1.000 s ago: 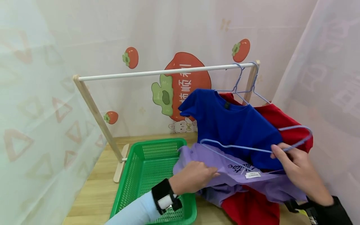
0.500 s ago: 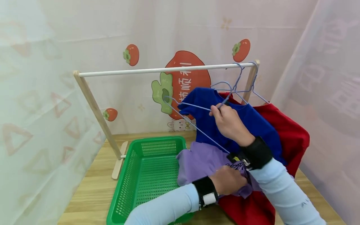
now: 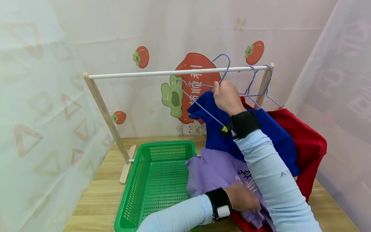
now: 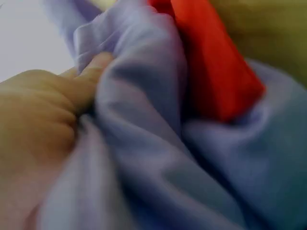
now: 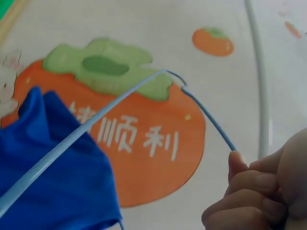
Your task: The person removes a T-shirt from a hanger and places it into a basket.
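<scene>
Raised at the rack, my right hand (image 3: 227,96) pinches a bare blue wire hanger (image 3: 201,107) near its neck. The hanger's hook rises just above the white rail (image 3: 150,74); I cannot tell whether it touches. In the right wrist view the curled fingers (image 5: 242,208) hold the hanger wire (image 5: 91,120). Low in front, my left hand (image 3: 242,197) grips a bunched purple T-shirt (image 3: 213,169) with dark lettering. The left wrist view shows the thumb and fingers (image 4: 93,72) pinching the purple fabric (image 4: 139,96). My right sleeve hides part of that shirt.
A blue T-shirt (image 3: 278,138) and a red T-shirt (image 3: 307,132) hang on hangers at the rail's right end. A green plastic basket (image 3: 165,142) stands left of the purple shirt on the wooden table (image 3: 92,199). Red cloth (image 3: 243,223) lies under the purple shirt.
My right hand has lifted the hanger away from the purple shirt, up and left to the rail. My left hand, still gripping the shirt, has moved right and down.
</scene>
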Motion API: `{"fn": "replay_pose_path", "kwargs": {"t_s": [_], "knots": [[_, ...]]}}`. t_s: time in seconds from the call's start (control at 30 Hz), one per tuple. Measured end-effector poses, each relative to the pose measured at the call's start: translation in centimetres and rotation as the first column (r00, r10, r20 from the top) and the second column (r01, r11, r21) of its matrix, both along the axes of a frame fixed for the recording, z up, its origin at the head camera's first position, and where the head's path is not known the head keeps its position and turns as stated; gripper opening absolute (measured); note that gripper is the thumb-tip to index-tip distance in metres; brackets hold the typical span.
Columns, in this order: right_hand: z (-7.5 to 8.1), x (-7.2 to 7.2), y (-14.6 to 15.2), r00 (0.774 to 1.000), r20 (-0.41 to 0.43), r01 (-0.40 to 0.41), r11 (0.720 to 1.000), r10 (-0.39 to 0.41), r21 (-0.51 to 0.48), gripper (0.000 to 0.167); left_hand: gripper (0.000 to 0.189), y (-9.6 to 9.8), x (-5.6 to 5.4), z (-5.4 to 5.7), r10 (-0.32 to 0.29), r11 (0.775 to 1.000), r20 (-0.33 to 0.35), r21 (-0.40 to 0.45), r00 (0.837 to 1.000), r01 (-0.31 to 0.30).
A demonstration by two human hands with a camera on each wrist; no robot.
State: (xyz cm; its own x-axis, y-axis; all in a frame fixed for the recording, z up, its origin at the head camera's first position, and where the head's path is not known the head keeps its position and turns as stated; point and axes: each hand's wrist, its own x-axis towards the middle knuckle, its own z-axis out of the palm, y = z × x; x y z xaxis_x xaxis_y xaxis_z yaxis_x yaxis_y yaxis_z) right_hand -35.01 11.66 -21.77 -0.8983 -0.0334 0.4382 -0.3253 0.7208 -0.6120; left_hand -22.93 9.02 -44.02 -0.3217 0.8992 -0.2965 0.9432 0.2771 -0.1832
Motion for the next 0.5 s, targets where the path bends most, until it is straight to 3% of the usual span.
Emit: {"fn": "replay_pose_path", "kwargs": {"t_s": [0.17,0.33,0.43,0.5], "knots": [[-0.3,-1.6,-0.1,0.996,0.047,0.066,0.994,-0.070,0.086,0.046,0.024,-0.5,-1.7,1.3,0.171,0.985,-0.057,0.027,0.984,-0.169],[-1.9,-2.7,0.1,0.989,0.117,0.075,0.985,-0.094,0.154,0.045,0.033,-2.4,-3.5,1.9,0.231,0.971,-0.070,0.085,0.970,-0.225],[-2.6,-2.2,0.6,0.991,0.107,0.061,0.985,-0.079,0.161,0.041,0.029,-3.6,-4.8,1.7,0.250,0.962,-0.041,0.127,0.967,-0.243],[-3.2,-0.7,1.2,0.998,0.005,0.065,0.984,-0.067,0.167,0.041,0.026,-4.2,-5.7,1.5,0.283,0.948,-0.005,0.153,0.959,-0.279]]}}
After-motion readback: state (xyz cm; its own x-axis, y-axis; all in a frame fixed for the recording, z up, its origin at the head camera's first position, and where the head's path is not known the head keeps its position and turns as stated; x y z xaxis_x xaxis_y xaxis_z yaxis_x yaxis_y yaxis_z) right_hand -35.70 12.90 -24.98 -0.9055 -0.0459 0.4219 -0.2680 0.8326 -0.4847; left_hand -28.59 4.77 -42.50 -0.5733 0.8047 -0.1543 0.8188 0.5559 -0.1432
